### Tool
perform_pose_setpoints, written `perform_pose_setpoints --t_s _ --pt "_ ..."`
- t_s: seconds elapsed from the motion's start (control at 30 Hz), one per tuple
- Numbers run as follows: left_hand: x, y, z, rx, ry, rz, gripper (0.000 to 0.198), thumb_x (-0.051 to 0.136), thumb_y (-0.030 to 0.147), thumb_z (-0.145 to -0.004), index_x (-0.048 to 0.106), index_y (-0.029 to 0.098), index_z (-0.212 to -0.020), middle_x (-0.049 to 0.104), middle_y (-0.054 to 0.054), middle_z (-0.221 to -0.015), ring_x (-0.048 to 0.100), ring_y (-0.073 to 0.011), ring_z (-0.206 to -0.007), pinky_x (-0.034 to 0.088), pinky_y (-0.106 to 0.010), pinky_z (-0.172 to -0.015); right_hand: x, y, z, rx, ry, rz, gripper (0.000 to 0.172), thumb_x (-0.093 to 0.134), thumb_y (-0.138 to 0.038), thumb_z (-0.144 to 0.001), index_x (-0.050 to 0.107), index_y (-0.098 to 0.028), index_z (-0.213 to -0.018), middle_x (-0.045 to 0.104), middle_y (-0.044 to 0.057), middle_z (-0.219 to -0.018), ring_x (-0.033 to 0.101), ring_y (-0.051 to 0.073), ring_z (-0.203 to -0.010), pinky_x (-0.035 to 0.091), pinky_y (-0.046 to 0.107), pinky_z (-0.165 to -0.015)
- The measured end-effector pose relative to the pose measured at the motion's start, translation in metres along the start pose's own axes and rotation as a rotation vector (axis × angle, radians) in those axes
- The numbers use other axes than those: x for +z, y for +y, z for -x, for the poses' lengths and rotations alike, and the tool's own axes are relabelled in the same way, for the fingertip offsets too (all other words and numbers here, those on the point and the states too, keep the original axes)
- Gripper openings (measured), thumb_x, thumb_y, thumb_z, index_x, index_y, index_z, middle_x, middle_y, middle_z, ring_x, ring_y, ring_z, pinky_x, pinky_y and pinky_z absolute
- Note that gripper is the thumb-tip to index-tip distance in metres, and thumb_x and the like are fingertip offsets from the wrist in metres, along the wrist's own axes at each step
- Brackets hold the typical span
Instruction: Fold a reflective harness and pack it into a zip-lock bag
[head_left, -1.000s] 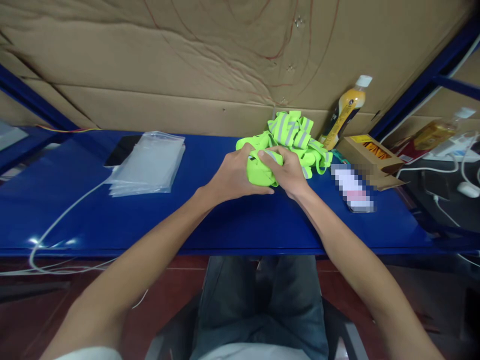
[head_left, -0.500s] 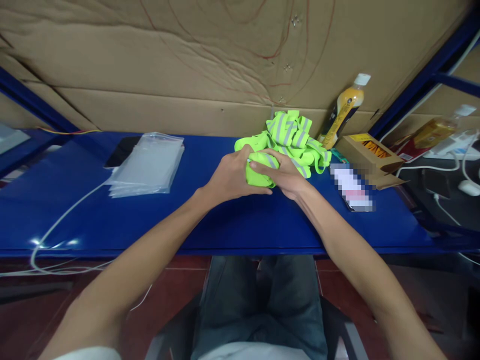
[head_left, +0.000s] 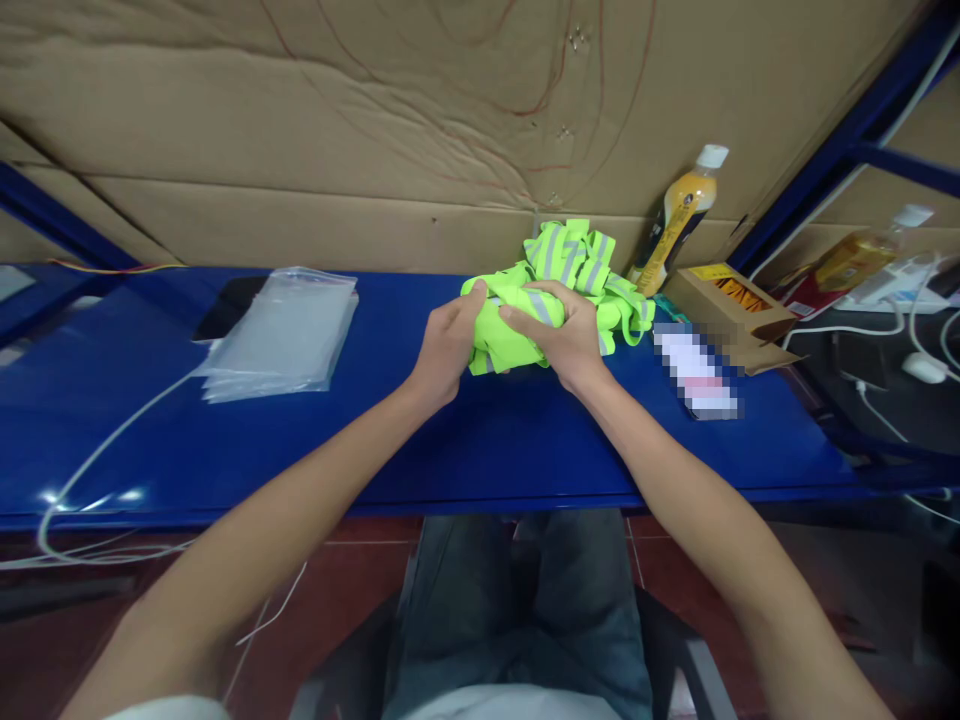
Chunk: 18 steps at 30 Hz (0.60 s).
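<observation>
Both of my hands grip one neon-yellow reflective band [head_left: 504,340] with grey stripes, bunched up just above the blue table [head_left: 480,440]. My left hand [head_left: 444,345] clasps its left side with curled fingers. My right hand [head_left: 564,335] closes over its top and right side. Directly behind them lies a pile of the same yellow bands [head_left: 581,265] against the cardboard wall.
A stack of clear plastic bags [head_left: 281,335] lies at the left, partly over a dark phone [head_left: 225,305]. A white cable [head_left: 105,450] runs off the left front edge. At the right stand a juice bottle [head_left: 679,220], an open cardboard box [head_left: 731,305] and a blurred packet [head_left: 694,372].
My hands have lifted the yellow band slightly and spread apart, so more of the fabric shows between them. The view has shifted a little to the right.
</observation>
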<state>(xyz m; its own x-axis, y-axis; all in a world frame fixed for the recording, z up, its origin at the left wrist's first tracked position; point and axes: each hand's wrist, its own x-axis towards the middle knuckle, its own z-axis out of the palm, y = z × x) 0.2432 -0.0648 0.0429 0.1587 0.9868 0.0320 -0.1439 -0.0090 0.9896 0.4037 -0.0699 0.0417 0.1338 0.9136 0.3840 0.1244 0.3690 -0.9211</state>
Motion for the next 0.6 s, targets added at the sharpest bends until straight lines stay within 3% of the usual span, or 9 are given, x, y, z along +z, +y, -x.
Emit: perform_pose_setpoints --t_s 0.1,0.2,0.33,0.47,0.6 --pt "0.001 0.003 0.001 0.019 0.053 0.1 0.053 0.087 0.07 -0.08 0.075 0.021 -0.096 0.078 -0.006 -0.091 0.076 -0.0253 -0.087 0.06 -0.032 -0.07 0.002 0.001 0.003 -0.164 0.018 0.152 0.049 0.089 -0.063 -0.077 0.072 -0.024 -0.101 0.077 0.003 -0.104 0.07 0.025 -0.102 0.058 0.039 -0.096" --pt "-0.001 0.005 0.002 -0.038 -0.073 0.139 0.053 0.096 0.062 -0.075 0.079 0.019 -0.1 0.081 -0.008 -0.101 0.079 -0.0279 -0.096 0.065 -0.033 -0.079 0.001 0.005 0.006 -0.208 0.005 0.199 0.042 0.084 -0.059 -0.085 0.068 -0.025 -0.103 0.075 0.003 -0.104 0.069 0.023 -0.1 0.056 0.038 -0.094" --pt "-0.002 0.007 0.005 -0.137 -0.196 0.15 0.058 0.098 0.062 -0.072 0.079 0.018 -0.106 0.082 -0.012 -0.104 0.079 -0.031 -0.09 0.068 -0.039 -0.071 -0.001 0.009 0.005 -0.235 -0.055 0.123 0.04 0.08 -0.058 -0.088 0.063 -0.024 -0.102 0.073 0.002 -0.099 0.068 0.022 -0.098 0.055 0.038 -0.094" --pt "-0.001 0.009 0.006 -0.134 -0.136 0.14 0.055 0.095 0.063 -0.074 0.078 0.019 -0.101 0.081 -0.011 -0.095 0.078 -0.0301 -0.08 0.066 -0.04 -0.061 0.0 0.009 0.005 -0.247 -0.13 0.119 0.048 0.069 -0.069 -0.095 0.059 -0.024 -0.108 0.07 0.004 -0.105 0.067 0.023 -0.102 0.056 0.038 -0.094" --pt "-0.002 0.012 0.003 -0.072 -0.057 0.127 0.048 0.096 0.058 -0.073 0.077 0.019 -0.093 0.077 -0.007 -0.086 0.073 -0.0241 -0.07 0.063 -0.037 -0.058 -0.003 0.005 0.004 -0.299 -0.145 0.191 0.059 0.048 -0.077 -0.105 0.059 -0.024 -0.13 0.068 0.012 -0.133 0.065 0.028 -0.129 0.052 0.044 -0.114"
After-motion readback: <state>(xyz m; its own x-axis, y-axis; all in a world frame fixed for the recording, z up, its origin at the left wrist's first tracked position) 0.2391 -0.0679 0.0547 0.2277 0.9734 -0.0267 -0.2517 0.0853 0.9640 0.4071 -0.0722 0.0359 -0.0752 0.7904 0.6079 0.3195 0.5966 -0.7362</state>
